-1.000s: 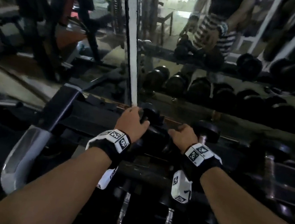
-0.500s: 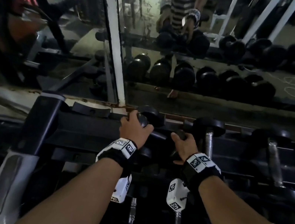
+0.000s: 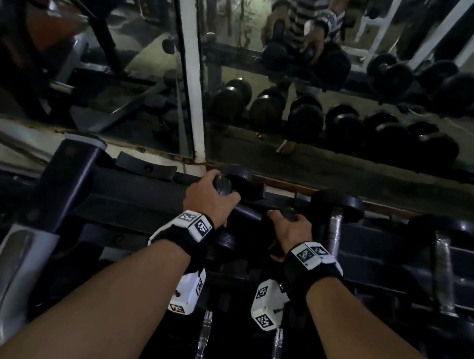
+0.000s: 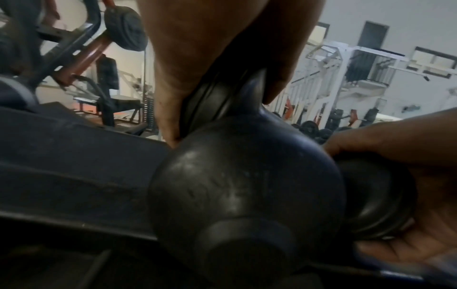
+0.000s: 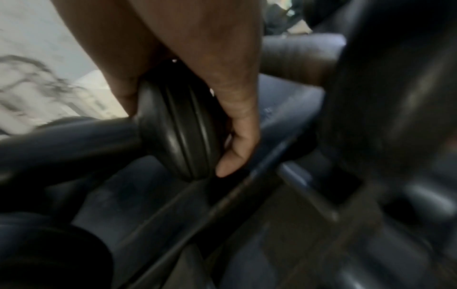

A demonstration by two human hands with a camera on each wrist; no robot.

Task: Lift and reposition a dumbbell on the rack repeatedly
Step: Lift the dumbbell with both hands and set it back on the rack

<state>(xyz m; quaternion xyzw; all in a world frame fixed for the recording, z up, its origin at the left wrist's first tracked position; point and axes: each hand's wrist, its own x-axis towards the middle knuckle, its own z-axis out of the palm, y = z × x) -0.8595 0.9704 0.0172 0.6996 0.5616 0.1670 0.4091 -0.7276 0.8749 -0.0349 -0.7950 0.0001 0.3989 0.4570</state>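
A small black dumbbell (image 3: 247, 212) with ribbed disc ends lies crosswise over the top tier of the dark rack (image 3: 133, 193). My left hand (image 3: 210, 198) grips its left disc from above. My right hand (image 3: 288, 228) curls round its right disc. In the left wrist view my fingers (image 4: 197, 58) clamp the ribbed disc (image 4: 210, 101), and the right hand (image 4: 408, 146) cups the far disc. A larger round dumbbell head (image 4: 247, 185) hides the handle there. In the right wrist view my fingers (image 5: 222, 68) wrap the disc (image 5: 178, 127).
More black dumbbells (image 3: 338, 202) with chrome handles lie on the rack to the right, and others (image 3: 204, 330) on the lower tier under my wrists. A mirror with a white post (image 3: 196, 78) stands right behind the rack. The rack's grey upright (image 3: 5, 281) is at the left.
Both hands keep their hold on the dumbbell's two ends and stay over the same part of the rack. The head view has tilted down and shows more of the rack.
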